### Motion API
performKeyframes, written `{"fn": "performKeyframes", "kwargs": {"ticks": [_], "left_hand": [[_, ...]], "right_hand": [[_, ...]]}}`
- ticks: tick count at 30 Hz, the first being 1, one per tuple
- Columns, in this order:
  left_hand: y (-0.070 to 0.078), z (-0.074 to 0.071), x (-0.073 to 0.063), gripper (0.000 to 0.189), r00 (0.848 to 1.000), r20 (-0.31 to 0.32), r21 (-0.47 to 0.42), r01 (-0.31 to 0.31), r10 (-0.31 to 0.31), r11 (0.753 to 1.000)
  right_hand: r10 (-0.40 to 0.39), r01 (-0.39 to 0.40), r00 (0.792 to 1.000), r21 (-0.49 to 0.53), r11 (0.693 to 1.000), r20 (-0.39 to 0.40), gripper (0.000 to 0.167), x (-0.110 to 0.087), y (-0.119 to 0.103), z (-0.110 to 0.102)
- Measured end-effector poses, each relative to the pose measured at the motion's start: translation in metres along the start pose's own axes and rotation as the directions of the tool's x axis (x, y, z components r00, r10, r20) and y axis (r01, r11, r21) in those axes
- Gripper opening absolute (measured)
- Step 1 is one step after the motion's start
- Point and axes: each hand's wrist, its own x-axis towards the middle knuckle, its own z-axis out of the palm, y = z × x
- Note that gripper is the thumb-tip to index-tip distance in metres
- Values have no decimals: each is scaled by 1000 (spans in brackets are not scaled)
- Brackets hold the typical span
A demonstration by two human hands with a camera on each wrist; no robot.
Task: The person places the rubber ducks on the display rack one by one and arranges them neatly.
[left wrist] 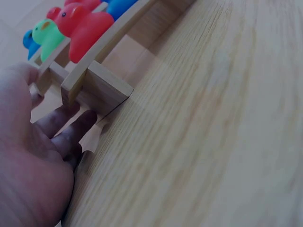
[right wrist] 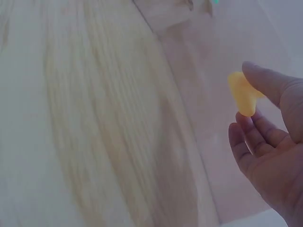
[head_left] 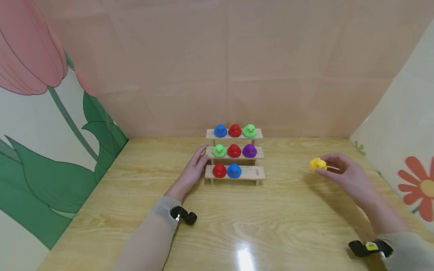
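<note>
A small three-step wooden stand (head_left: pixel 249 173) bears rubber ducks in rows. Blue, red (head_left: pixel 235 130) and light green ducks sit on the top step. The middle step carries a light green duck (head_left: pixel 219 151), a red one and a purple one (head_left: pixel 249 151). On the bottom step are a red duck (left wrist: pixel 85 30) and a blue duck (head_left: pixel 234 171), with bare wood to their right. My left hand (head_left: pixel 193 169) touches the stand's left end, its fingers loosely bent. Out to the right, above the table, my right hand (head_left: pixel 346 175) pinches a yellow rubber duck (head_left: pixel 318 164) between thumb and fingers.
The stand is on a light wood-grain table (head_left: pixel 271 226) with a plain pinkish backdrop (head_left: pixel 227 67) behind it. Side panels show a tulip (head_left: pixel 30 49) at left and a red flower (head_left: pixel 420 184) at right. Each wrist wears a black camera mount (head_left: pixel 183 215).
</note>
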Motion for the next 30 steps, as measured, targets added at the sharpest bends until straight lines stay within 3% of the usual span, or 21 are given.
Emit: {"fn": "performKeyframes", "kwargs": {"ticks": [19,30], "left_hand": [[2,-1,-2,54,1000,-8,18,-2,3,1000],[0,0,-1,56,1000,-1,-4,-2,2,1000]], "right_hand": [[-93,85,991,81,993,101,51,16,-73,52],[-107,78,975,154,985,196,47,20,-97,86]]}}
